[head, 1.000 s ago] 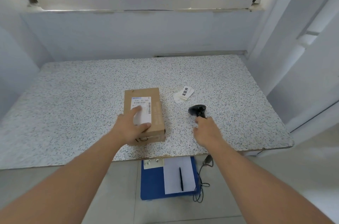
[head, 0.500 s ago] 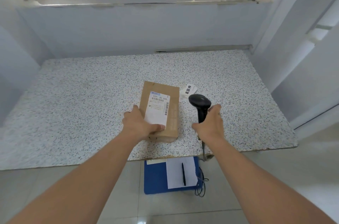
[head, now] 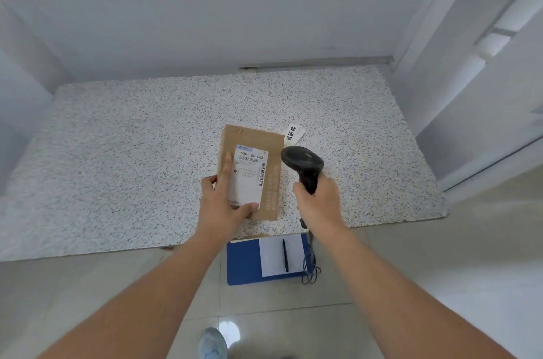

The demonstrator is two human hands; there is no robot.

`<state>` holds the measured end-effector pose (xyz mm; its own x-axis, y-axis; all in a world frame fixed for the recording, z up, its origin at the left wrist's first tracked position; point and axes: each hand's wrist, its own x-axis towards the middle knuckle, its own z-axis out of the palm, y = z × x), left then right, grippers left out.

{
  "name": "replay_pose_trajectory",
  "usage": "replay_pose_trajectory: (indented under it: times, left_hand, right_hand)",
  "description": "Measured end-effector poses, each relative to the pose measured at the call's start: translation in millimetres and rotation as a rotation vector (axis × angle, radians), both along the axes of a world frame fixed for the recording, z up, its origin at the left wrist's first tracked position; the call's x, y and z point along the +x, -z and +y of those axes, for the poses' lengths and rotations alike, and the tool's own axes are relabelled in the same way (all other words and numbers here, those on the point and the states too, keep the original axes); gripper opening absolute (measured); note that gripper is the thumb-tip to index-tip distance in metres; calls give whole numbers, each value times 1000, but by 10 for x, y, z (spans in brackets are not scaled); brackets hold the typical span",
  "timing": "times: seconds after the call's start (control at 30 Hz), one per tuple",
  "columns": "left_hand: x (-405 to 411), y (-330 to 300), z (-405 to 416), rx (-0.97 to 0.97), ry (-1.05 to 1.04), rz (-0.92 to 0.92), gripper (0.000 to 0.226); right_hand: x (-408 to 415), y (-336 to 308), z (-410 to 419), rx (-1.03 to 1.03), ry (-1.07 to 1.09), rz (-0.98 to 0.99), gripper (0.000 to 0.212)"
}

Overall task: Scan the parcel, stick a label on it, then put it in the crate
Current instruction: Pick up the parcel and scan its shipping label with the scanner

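Observation:
A brown cardboard parcel (head: 266, 150) with a white shipping label (head: 249, 176) is tilted up above the speckled table (head: 132, 153). My left hand (head: 224, 206) grips its near left corner, thumb on the label. My right hand (head: 318, 201) is closed around the handle of a black barcode scanner (head: 302, 163), held upright just right of the parcel, its head turned toward the label. A small white sticker (head: 293, 134) with black characters lies on the table behind the parcel. No crate shows.
Under the table's front edge, a blue board (head: 244, 264) on the floor carries a white sheet (head: 274, 258) and a black pen (head: 285, 254). The scanner's cable (head: 310, 269) hangs down to it. White walls close in behind and right. My shoe (head: 213, 344) shows at the bottom.
My right hand took the scanner off the table and raised it upright beside the parcel. My left hand lifted and tilted the parcel, turning its label toward the scanner.

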<state>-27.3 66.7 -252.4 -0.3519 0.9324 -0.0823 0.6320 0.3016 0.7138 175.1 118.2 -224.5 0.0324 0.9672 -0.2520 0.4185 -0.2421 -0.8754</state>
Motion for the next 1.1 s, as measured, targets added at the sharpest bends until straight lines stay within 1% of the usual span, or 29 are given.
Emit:
replay_pose_trajectory:
  times: [0.07,0.2,0.33,0.47,0.67,0.83,1.0,1.1]
  left_hand:
    - [25,1,-24,14,-10,1,127]
    - [39,1,-7,-11,-51,10,127]
    - [-3,8,26,-17,-53,-6,127]
    - [-32,12,31,-25,-60,-16,128]
    - [-40,0,63,-39,-55,-21,129]
    - [-86,34,97,-80,-57,-56,126]
    - [-140,61,134,-111,-51,-78,126]
    - [-201,78,172,-150,-60,-99,127]
  right_hand:
    - [-66,-117,-72,-59,-17,85,8]
    - [-223,-276,-224,-114,-30,167,20]
    - [-294,-335,-324,-210,-48,213,25]
    - [-317,-411,-357,-255,-48,230,30]
    - [-332,-474,-347,-265,-57,218,23]
    - [-310,-439,-263,-212,-35,143,25]
    - [-232,-194,-57,-124,-11,-117,11]
    - [-166,-93,88,-44,38,-243,20]
